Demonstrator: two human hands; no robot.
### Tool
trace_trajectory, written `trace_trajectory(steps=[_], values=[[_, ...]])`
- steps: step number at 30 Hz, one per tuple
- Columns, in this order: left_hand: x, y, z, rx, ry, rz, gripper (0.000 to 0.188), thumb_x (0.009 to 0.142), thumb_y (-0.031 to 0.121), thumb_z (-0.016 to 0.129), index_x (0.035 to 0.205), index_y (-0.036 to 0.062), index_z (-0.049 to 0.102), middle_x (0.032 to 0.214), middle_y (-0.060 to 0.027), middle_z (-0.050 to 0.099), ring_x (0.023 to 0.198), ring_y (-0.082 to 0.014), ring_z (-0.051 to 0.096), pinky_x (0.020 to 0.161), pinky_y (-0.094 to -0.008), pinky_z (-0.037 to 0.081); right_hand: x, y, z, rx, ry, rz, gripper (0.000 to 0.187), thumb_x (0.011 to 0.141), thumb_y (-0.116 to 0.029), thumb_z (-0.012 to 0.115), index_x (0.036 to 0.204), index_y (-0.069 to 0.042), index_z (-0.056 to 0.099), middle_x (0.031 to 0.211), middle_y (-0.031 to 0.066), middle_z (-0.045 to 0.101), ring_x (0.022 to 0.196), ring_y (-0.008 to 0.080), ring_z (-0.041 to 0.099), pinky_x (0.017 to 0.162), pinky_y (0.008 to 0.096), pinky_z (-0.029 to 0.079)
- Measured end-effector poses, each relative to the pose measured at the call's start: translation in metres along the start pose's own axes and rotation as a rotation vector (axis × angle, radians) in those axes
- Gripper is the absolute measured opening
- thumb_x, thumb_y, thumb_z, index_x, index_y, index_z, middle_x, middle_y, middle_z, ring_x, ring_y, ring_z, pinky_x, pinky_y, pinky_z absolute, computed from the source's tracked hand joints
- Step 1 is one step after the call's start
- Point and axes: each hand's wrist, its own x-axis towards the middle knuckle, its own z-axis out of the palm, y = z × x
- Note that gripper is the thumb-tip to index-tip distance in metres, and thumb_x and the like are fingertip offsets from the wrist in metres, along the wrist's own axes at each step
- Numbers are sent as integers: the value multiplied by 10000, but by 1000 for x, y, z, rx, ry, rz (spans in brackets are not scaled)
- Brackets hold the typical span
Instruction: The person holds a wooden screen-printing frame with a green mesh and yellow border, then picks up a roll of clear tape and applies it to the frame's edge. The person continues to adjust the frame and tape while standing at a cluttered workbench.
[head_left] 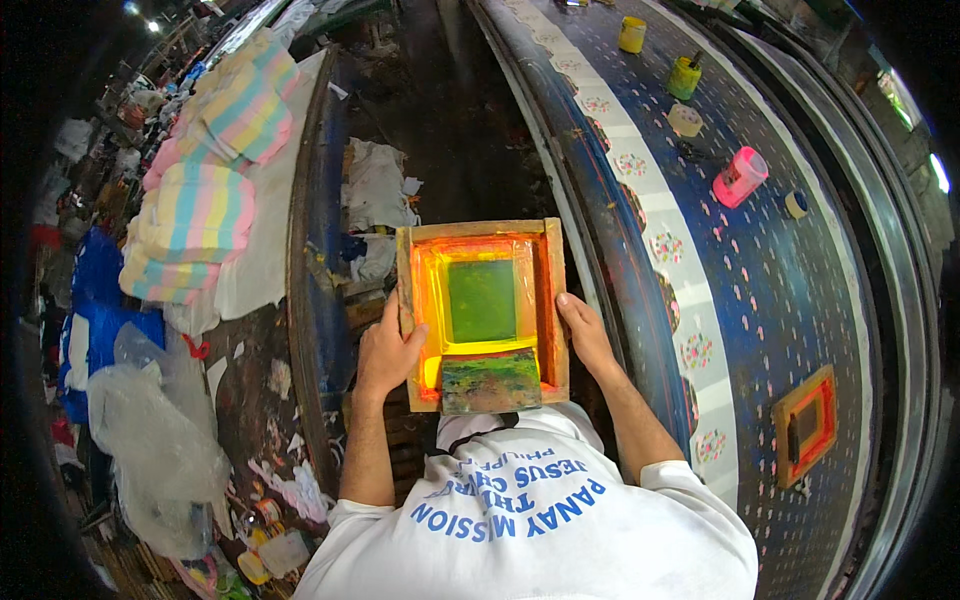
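In front of my body I hold a wooden screen-printing frame (480, 231). Its inner sides are smeared with orange, red and yellow ink, and a dark green rectangle shows in the mesh. My left hand (388, 348) is closed on its left rail, with the thumb on the near face. At the right rail, my right hand (586, 335) grips it; some of those fingers are hidden behind the wood. A flat, ink-stained squeegee (490, 382) lies across the frame's near end, with neither hand touching it.
To the right runs a long blue printing table (740, 330) bearing a white fabric strip (690, 290) with round floral prints. On it stand a pink container (740, 177), yellow pots (632, 34) and a second screen frame (805, 427). Striped cloth stacks (200, 215) and a plastic bag (150, 450) lie left.
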Motion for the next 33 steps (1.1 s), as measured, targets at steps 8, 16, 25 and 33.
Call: trace_trajectory(steps=[8,16,25,33], values=[[201,-23,-3,32,-89,86,736,1005,308,690,1616,7,414,1094,-285,778,989,-445,771,895,-520,593,137,-12,-5,7,68,113,568,1127,-532,566,1385,-38,672,1051,4,692,914,110,637,789,298,554],[479,5,-6,81,-307,455,578,1005,339,696,1476,26,573,995,-241,785,944,-449,762,839,-536,586,259,-33,15,286,324,132,539,1115,-525,583,1427,-86,573,1178,49,696,990,162,717,921,375,611],[735,111,26,360,-519,973,403,1006,390,699,1287,103,670,942,-194,764,921,-425,749,802,-547,583,360,-48,34,567,269,131,598,1073,-449,684,1504,-76,502,1298,78,685,1236,237,680,1034,413,557],[796,262,110,641,-689,1389,364,1012,366,690,1276,115,678,991,-200,697,993,-429,695,889,-561,531,403,-34,5,245,214,132,512,1010,-269,809,1446,-47,657,1389,102,730,1279,217,669,1098,396,538]])
